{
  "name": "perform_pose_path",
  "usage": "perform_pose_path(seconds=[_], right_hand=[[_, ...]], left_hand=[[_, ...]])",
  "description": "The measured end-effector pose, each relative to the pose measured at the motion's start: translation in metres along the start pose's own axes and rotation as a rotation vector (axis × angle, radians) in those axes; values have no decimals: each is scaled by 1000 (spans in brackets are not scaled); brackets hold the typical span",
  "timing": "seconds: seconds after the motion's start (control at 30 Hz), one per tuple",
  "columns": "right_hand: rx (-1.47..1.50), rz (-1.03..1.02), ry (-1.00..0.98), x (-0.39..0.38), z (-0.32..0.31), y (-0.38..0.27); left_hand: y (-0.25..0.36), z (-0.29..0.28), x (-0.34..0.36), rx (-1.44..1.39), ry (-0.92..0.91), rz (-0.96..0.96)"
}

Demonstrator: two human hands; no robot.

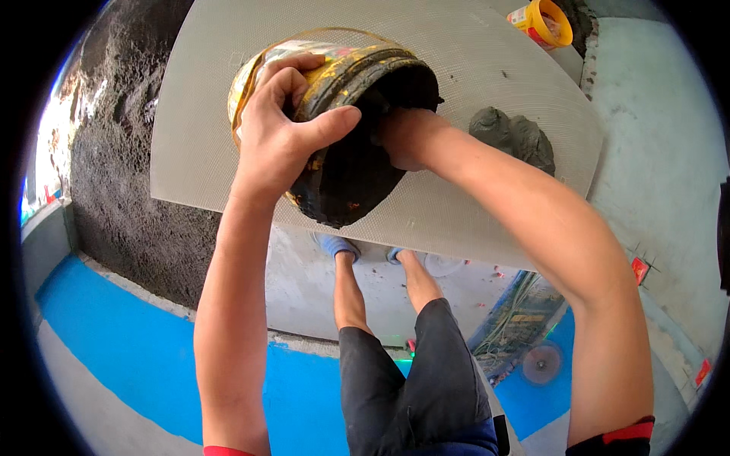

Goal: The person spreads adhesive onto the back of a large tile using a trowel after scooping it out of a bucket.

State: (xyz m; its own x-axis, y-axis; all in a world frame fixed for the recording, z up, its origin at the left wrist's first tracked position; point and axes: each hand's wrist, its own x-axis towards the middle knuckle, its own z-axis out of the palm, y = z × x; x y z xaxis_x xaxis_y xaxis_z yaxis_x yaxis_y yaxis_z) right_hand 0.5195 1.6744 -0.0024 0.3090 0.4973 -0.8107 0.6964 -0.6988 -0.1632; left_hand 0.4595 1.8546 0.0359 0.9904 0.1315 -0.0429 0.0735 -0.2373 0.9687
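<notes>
A yellow bucket (pixel 274 57), its rim and inside caked with dark mortar, lies tipped over a large grey tile (pixel 198 152) with a fine grid texture. My left hand (pixel 281 129) grips the bucket's side, thumb along the rim and fingers over the outer wall. Into its mouth reaches my right hand (pixel 411 137); its fingers are hidden inside, so what they hold does not show. Two joined lumps of grey mortar (pixel 513 140) sit on the tile, to the right of my right wrist.
Beyond the tile's far right edge stands a small yellow tub (pixel 544 26). Rough dark mortar (pixel 137 205) covers the surface at left. Blue coating (pixel 129 327) spreads below. Red tile clips (pixel 640 269) and a round drain cover (pixel 542 363) are at right.
</notes>
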Motion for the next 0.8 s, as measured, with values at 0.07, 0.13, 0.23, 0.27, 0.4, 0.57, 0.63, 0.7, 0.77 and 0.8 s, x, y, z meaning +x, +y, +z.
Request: perform_pose_path(seconds=[0.07, 0.13, 0.23, 0.27, 0.4, 0.57, 0.63, 0.7, 0.77, 0.8], right_hand=[[-9, -80, -55, -10, -12, -9], [87, -92, -11, -9, 0, -11], [219, -165, 55, -6, 23, -11], [263, -199, 79, -4, 28, -11], [465, -201, -10, -4, 48, -23], [791, -277, -3, -19, 71, -29], [903, -330, 1, -28, 78, -32], [1014, -354, -36, -37, 85, -28], [1198, -383, -135, -51, 82, -20], [1266, -396, -141, -59, 85, -16]], left_hand=[[1, -10, -4, -43, -17, -35], [-5, -13, -12, -48, -9, 28], [-8, -13, -23, -72, 10, 64], [-9, -13, -26, -86, 30, 73], [-11, -12, -35, -124, 49, 65], [-7, -7, -41, -116, 49, 65], [-4, -9, -45, -129, 58, 14], [-2, -6, -43, -162, 74, -10], [2, -9, -38, -161, 47, -38], [6, -8, -35, -157, 41, -64]])
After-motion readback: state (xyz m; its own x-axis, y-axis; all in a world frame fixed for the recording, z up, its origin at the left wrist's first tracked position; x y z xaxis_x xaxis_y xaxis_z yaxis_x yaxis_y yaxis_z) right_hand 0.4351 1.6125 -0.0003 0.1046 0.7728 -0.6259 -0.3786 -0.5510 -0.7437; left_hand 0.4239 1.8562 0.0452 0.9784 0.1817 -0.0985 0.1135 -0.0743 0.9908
